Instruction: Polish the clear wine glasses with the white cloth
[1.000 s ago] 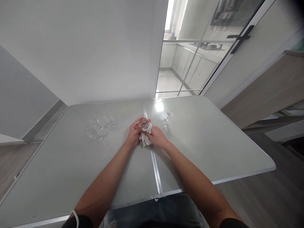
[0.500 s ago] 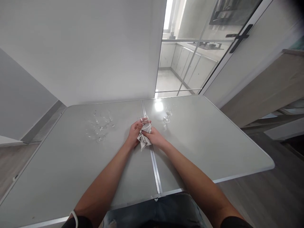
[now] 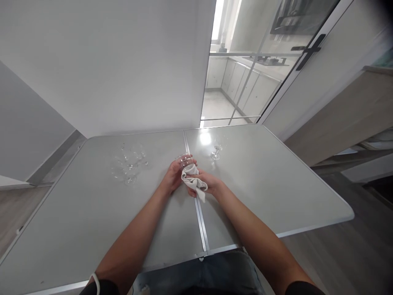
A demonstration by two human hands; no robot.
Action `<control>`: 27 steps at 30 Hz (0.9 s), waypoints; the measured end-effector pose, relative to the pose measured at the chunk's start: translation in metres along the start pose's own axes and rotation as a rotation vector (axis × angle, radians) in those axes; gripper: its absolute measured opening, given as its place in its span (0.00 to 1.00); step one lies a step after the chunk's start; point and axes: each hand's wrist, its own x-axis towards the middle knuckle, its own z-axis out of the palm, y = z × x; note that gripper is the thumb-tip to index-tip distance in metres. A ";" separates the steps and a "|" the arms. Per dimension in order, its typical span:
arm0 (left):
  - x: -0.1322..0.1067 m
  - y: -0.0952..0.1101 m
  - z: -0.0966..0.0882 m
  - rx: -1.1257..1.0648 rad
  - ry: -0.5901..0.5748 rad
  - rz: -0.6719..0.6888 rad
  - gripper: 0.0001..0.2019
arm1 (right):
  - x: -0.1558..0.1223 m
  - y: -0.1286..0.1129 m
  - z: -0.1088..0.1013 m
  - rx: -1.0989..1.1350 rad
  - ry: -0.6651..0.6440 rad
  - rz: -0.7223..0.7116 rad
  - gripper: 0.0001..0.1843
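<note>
Above the table's middle seam, a clear glass (image 3: 184, 161) is gripped by my left hand (image 3: 172, 177), whose fingers curl around its far side. My right hand (image 3: 208, 181) is closed on a crumpled white cloth (image 3: 194, 179). The cloth lies against the near end of the glass and hangs toward me. Whether the held glass has a stem cannot be made out behind the cloth and fingers. To the right, a stemmed glass (image 3: 216, 152) stands upright on the table by itself.
Several clear glasses (image 3: 130, 164) are grouped on the left half of the pale folding table (image 3: 92, 221). A metal seam (image 3: 201, 223) splits the tabletop. Behind the table are a white wall (image 3: 123, 73) and a glass-paned door (image 3: 242, 78).
The cloth has shifted toward me and to the right, with my right hand drawn slightly back. The glass has tilted and more of its side shows. The other glasses stay put.
</note>
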 end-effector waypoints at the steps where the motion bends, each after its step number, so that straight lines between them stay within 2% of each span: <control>1: -0.001 0.001 0.000 -0.007 -0.020 -0.005 0.40 | -0.001 0.000 0.002 0.048 -0.066 0.031 0.23; 2: -0.001 0.001 0.000 -0.010 -0.024 -0.006 0.40 | -0.001 0.001 0.003 0.054 -0.088 0.040 0.23; 4: 0.000 -0.001 -0.001 0.005 0.015 0.005 0.39 | 0.003 0.003 0.003 -0.059 0.023 -0.013 0.21; 6: 0.004 -0.005 -0.002 0.052 0.100 0.041 0.36 | 0.009 0.006 0.001 -0.334 0.268 -0.098 0.17; 8: 0.008 -0.010 -0.002 0.113 0.173 0.096 0.32 | 0.014 0.008 -0.003 -0.692 0.540 -0.110 0.13; 10: 0.010 -0.013 -0.002 0.155 0.203 0.138 0.31 | 0.016 0.009 -0.006 -0.977 0.714 -0.040 0.12; 11: 0.011 -0.014 -0.002 0.158 0.200 0.144 0.32 | 0.016 0.008 -0.006 -1.045 0.753 -0.017 0.12; 13: 0.009 -0.012 -0.002 0.122 0.171 0.135 0.34 | 0.014 0.007 -0.006 -1.003 0.698 -0.053 0.12; 16: 0.005 -0.007 -0.002 0.022 0.101 0.075 0.35 | 0.010 0.005 -0.004 -0.548 0.414 -0.143 0.14; 19: 0.000 -0.001 -0.002 -0.054 0.006 -0.009 0.35 | 0.003 0.004 -0.002 -0.045 0.041 -0.039 0.18; 21: -0.001 0.001 -0.001 -0.079 -0.037 -0.028 0.37 | 0.000 0.004 -0.001 0.098 -0.128 0.031 0.19; 22: -0.001 0.001 -0.001 -0.080 -0.034 -0.024 0.38 | 0.001 0.005 -0.001 0.105 -0.146 0.035 0.19; 23: 0.000 0.000 -0.001 -0.071 -0.015 -0.016 0.38 | 0.002 0.005 -0.001 0.073 -0.103 0.013 0.18; 25: 0.002 -0.001 0.000 -0.038 0.057 0.013 0.35 | 0.006 0.007 -0.002 -0.119 0.108 -0.078 0.16; 27: 0.005 -0.003 -0.001 0.003 0.126 0.060 0.34 | 0.012 0.009 -0.004 -0.418 0.396 -0.180 0.14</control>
